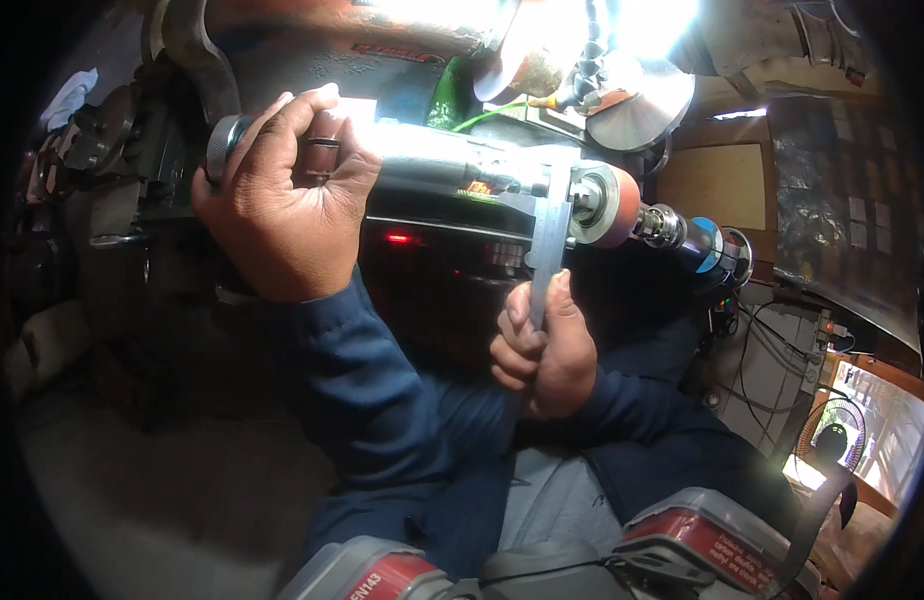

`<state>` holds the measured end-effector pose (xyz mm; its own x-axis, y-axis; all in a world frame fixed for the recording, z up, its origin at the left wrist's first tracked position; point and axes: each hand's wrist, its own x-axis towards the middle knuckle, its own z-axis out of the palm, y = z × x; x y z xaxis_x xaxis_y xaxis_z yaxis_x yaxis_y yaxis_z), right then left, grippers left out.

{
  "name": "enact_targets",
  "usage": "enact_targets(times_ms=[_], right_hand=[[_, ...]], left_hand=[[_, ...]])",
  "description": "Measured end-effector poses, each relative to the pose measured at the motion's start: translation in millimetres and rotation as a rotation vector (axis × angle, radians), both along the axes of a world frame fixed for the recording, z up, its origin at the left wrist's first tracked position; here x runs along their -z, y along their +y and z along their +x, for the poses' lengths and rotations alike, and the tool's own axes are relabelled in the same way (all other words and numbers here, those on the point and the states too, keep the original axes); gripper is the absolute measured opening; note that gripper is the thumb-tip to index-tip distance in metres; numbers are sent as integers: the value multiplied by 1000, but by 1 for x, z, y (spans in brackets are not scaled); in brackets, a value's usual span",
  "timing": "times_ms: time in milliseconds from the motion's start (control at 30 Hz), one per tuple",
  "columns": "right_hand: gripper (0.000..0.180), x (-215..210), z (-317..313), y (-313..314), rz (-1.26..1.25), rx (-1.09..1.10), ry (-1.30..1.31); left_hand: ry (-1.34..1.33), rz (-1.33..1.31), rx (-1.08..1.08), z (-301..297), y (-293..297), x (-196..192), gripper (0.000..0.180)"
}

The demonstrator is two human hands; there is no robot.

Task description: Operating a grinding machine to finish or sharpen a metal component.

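My right hand (544, 350) is closed round the lower part of a metal vernier caliper (549, 235) held nearly upright. The caliper's jaws are at the right end of a shiny horizontal metal shaft, close beside an orange-rimmed wheel (622, 205); glare hides whether they touch. At the shaft's left end, my left hand (287, 205) is curled with its back toward me. Between its thumb and fingers shows a reddish-brown cylindrical piece (322, 158) with a dark band. A knurled metal knob (222, 148) sits against the outer side of this hand.
Right of the wheel, a metal coupling (662, 227) leads to a dark cylindrical tool body (707, 245). A large metal disc (647, 105) and a bright lamp are behind. Grey-and-red filter cartridges (697, 545) fill the near edge. A fan (832, 440) stands at far right.
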<state>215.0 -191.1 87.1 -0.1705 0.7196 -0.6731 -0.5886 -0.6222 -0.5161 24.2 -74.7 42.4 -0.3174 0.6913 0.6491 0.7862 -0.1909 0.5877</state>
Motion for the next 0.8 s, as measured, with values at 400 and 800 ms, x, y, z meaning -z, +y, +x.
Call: enact_targets(times_ms=[400, 800], right_hand=[[49, 2, -5, 1, 2, -4, -89], [50, 2, -6, 2, -6, 6, -109]], left_hand=[[4, 5, 26, 3, 0, -7, 26], [40, -14, 10, 1, 1, -1, 28]])
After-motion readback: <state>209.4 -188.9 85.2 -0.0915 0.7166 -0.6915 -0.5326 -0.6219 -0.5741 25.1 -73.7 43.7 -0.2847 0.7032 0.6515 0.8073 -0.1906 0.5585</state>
